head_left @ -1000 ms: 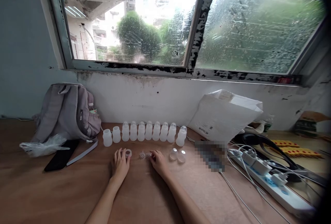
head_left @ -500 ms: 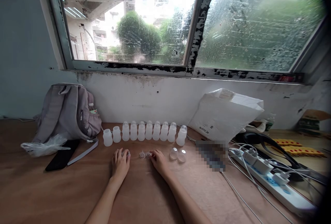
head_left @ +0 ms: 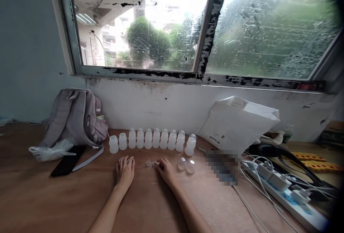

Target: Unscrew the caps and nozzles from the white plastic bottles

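Note:
My left hand [head_left: 125, 168] rests on the table with fingers curled down around something pale that is mostly hidden. To the right, my right hand [head_left: 166, 170] has its fingertips closed at the edge of a clear bottle nipple [head_left: 154, 164]. A second clear nipple [head_left: 148, 163] lies just left of it, between the hands. Two domed clear caps [head_left: 181, 163] sit on the table to the right of my right hand. Behind both hands runs a row of several frosted baby bottles [head_left: 148, 139], most topped with clear caps. At its left end, two open bottles [head_left: 113, 144] have no tops.
A grey backpack [head_left: 73, 118], a crumpled plastic bag [head_left: 52, 150] and a black flat item [head_left: 66, 163] lie at left. A white bag [head_left: 236, 122] leans on the wall at right. Nearby are a power strip [head_left: 290, 199], cables and a black headband-like item [head_left: 285, 156].
The view has shifted slightly, so the scene sits a little lower and further right. Both hands keep nearly the same place and pose beside the nipples.

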The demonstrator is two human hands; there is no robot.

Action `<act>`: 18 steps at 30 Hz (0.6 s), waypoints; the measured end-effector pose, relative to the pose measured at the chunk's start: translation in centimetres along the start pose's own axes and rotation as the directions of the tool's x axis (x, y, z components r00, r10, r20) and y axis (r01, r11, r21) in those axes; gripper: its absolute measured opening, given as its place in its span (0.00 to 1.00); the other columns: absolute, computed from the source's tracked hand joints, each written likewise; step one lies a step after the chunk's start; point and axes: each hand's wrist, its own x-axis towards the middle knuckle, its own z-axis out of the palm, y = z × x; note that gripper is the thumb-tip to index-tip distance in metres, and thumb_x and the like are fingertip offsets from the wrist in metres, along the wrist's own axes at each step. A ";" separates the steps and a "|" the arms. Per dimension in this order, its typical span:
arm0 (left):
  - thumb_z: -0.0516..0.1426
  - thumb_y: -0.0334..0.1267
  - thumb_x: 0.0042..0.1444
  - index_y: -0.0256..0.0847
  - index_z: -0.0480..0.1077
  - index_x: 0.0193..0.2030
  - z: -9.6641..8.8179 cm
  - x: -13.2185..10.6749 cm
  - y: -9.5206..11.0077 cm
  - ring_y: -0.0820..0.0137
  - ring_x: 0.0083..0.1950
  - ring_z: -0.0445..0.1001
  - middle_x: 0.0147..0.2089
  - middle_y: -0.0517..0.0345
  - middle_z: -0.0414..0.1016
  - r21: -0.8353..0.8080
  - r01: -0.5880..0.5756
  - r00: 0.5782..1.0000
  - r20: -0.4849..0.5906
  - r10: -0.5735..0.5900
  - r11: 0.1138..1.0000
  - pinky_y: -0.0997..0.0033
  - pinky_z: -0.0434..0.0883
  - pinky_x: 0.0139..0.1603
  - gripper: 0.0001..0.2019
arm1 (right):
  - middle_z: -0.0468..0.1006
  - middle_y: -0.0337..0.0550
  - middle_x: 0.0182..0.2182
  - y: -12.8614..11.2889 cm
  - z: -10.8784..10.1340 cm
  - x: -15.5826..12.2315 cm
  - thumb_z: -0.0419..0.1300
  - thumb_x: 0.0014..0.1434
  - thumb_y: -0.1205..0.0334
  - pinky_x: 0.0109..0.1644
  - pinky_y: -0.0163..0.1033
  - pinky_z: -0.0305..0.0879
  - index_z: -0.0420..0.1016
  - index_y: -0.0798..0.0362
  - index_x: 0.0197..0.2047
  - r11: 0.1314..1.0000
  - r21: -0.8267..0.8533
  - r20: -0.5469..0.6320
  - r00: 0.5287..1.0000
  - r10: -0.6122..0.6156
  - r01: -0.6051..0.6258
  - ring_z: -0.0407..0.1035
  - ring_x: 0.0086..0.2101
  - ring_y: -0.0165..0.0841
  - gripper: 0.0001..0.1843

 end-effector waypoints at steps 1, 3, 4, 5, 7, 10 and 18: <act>0.44 0.38 0.56 0.45 0.66 0.46 0.1 0.0 0.0 0.60 0.54 0.58 0.51 0.50 0.65 0.004 -0.001 1.000 -0.007 0.001 1.000 0.58 0.59 0.48 0.15 | 0.69 0.43 0.29 0.0 0.0 0.0 0.53 0.51 0.65 0.35 0.35 0.62 0.71 0.53 0.36 1.000 0.008 -0.003 1.000 -0.001 0.001 0.65 0.30 0.32 0.09; 0.44 0.38 0.56 0.44 0.66 0.46 0.2 0.0 -0.1 0.60 0.54 0.58 0.51 0.50 0.65 0.009 0.002 1.000 -0.017 -0.002 1.000 0.58 0.59 0.48 0.15 | 0.69 0.43 0.28 0.0 0.0 0.0 0.53 0.51 0.65 0.35 0.35 0.61 0.70 0.53 0.36 1.000 0.016 -0.006 1.000 -0.001 0.001 0.65 0.30 0.32 0.09; 0.44 0.38 0.55 0.44 0.66 0.46 0.2 0.0 -0.1 0.60 0.54 0.58 0.51 0.50 0.65 0.010 0.005 1.000 -0.023 -0.005 1.000 0.58 0.58 0.48 0.15 | 0.69 0.42 0.28 0.0 0.0 0.1 0.53 0.51 0.65 0.35 0.35 0.61 0.71 0.53 0.36 1.000 0.014 -0.004 1.000 0.003 -0.003 0.65 0.30 0.32 0.09; 0.44 0.38 0.55 0.43 0.66 0.46 0.2 0.0 -0.1 0.59 0.55 0.57 0.51 0.50 0.65 0.009 0.009 1.000 -0.029 -0.008 1.000 0.57 0.58 0.49 0.15 | 0.69 0.42 0.28 -0.1 -0.1 0.1 0.54 0.50 0.66 0.35 0.35 0.61 0.71 0.53 0.36 1.000 0.010 0.001 1.000 0.010 -0.010 0.65 0.30 0.32 0.09; 0.45 0.38 0.55 0.43 0.66 0.46 0.1 -0.1 0.0 0.59 0.55 0.57 0.51 0.50 0.65 0.002 0.009 0.999 -0.038 -0.009 1.000 0.56 0.56 0.50 0.15 | 0.68 0.42 0.28 -0.2 -0.1 0.2 0.54 0.49 0.66 0.35 0.34 0.61 0.71 0.53 0.36 1.000 0.001 0.013 1.000 0.026 -0.026 0.65 0.30 0.32 0.09; 0.46 0.38 0.54 0.43 0.67 0.46 -0.1 -0.1 0.2 0.59 0.55 0.57 0.51 0.50 0.65 -0.020 0.002 0.999 -0.045 -0.002 1.000 0.55 0.55 0.52 0.15 | 0.68 0.42 0.29 -0.4 -0.1 0.2 0.54 0.49 0.67 0.36 0.34 0.61 0.72 0.53 0.36 0.999 -0.009 0.022 0.998 0.052 -0.052 0.65 0.30 0.32 0.09; 0.46 0.36 0.54 0.40 0.67 0.44 -0.3 0.2 0.0 0.59 0.54 0.60 0.49 0.48 0.66 -0.134 -0.043 0.991 -0.129 0.026 0.990 0.56 0.56 0.52 0.14 | 0.69 0.41 0.27 -1.4 -0.6 0.4 0.56 0.46 0.65 0.34 0.34 0.61 0.72 0.54 0.36 0.994 0.042 -0.001 0.995 0.103 -0.103 0.64 0.28 0.31 0.11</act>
